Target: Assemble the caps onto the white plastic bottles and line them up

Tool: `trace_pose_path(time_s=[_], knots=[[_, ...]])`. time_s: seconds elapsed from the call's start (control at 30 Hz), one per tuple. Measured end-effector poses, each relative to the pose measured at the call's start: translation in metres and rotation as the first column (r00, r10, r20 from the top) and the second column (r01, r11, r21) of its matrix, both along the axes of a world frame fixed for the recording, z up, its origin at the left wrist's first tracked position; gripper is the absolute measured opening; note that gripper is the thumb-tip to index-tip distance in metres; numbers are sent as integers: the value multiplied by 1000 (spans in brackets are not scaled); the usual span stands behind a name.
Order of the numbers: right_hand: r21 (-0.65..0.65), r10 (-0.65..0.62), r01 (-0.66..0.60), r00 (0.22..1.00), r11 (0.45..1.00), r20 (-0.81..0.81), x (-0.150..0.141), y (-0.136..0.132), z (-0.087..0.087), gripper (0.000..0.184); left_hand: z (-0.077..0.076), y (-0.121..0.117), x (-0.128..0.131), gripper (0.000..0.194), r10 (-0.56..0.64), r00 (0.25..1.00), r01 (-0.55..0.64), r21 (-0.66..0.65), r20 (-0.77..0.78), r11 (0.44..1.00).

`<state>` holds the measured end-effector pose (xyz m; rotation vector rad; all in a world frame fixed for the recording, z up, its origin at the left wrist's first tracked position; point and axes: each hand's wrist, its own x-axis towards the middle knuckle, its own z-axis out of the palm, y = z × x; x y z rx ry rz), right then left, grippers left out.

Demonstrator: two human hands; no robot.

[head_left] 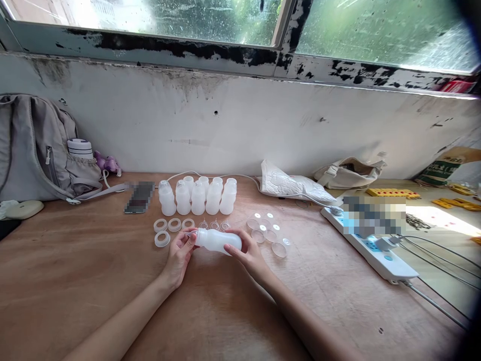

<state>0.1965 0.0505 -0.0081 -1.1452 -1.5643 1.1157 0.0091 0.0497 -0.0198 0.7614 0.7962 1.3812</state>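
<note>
Left forearm [130, 313] and right forearm [296, 306] bare, converge toward the hands. Left hand [181, 256] pinches, thumb drawn near fingertips. Right hand [251, 253], apart from it, about level, curls in a grip, thumb nearer the body.

I have the left hand [180, 255] at the top of a sideways white bottle [216, 240] and the right hand [251, 253] around its bottom. More bottles [198, 200] stand behind, near white rings [162, 244].

Brown wooden desk [90, 281], slightly blotchy. Going by the bottle cluster [198, 201] standing on it: phone [140, 197] and grey backpack [35, 150] off to the left, white rings [162, 244] just in front, clear discs [258, 236] front-right, puffy white bag [295, 187] and power strip [366, 244] further right.
</note>
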Motion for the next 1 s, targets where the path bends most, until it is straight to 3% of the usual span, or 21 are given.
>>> trace_pose_path(time_s=[0.3, 0.47, 0.67, 0.83, 1.0], knots=[[-345, 69, -132, 980, 929, -189, -7, 0, 2, 35, 1, 3, -2, 32, 30, 999, -29, -26, 44, 999], [-342, 57, -112, 984, 933, -166, -8, -2, 5, 32, 1, 4, -3, 29, 29, 998, -27, -29, 51, 999], [-378, 80, -143, 981, 914, -178, -9, -3, 6, 30, 3, 4, -5, 40, 36, 999, -36, -29, 1, 999], [-360, 60, -138, 974, 923, -219, -9, -3, 2, 30, 1, 4, -3, 31, 104, 994, -105, -18, -24, 994], [-349, 41, -113, 978, 930, -207, -6, -1, -2, 32, 2, 7, -6, 35, 60, 998, -61, -19, -28, 998]])
